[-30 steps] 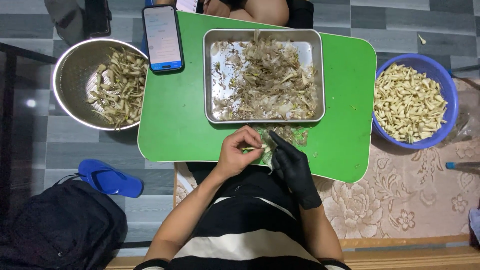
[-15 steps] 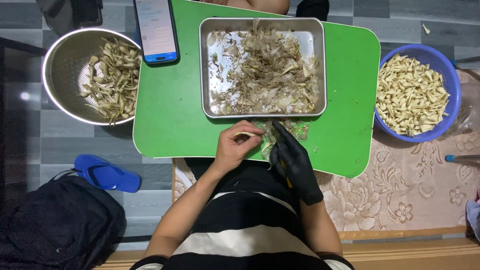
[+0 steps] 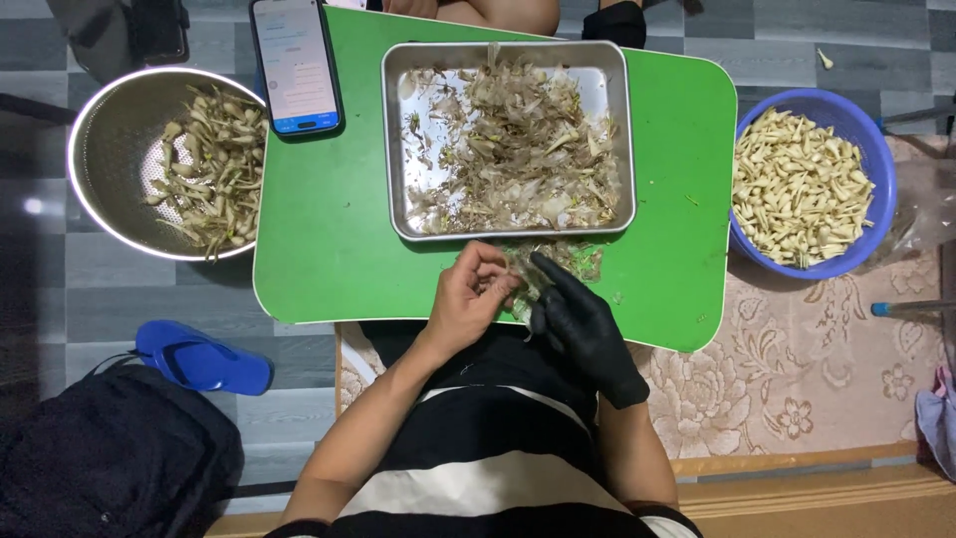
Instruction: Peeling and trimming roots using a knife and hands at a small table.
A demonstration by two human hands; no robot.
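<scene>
From the head view, at the green table's point(image 3: 329, 269) near edge, just below the steel tray point(image 3: 393, 139), the bare left hand point(image 3: 468, 299) curls its fingers around a small pale clove point(image 3: 518, 289), light and papery-skinned, best pinched at its tip. The black-gloved right hand point(image 3: 578, 324) touches it, forefinger extended, others curled.

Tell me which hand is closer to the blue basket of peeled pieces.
Right. The black-gloved right hand sits at the green table's near edge, on the side toward the blue basket. The bare left hand is just beyond it, farther from the basket.
</scene>
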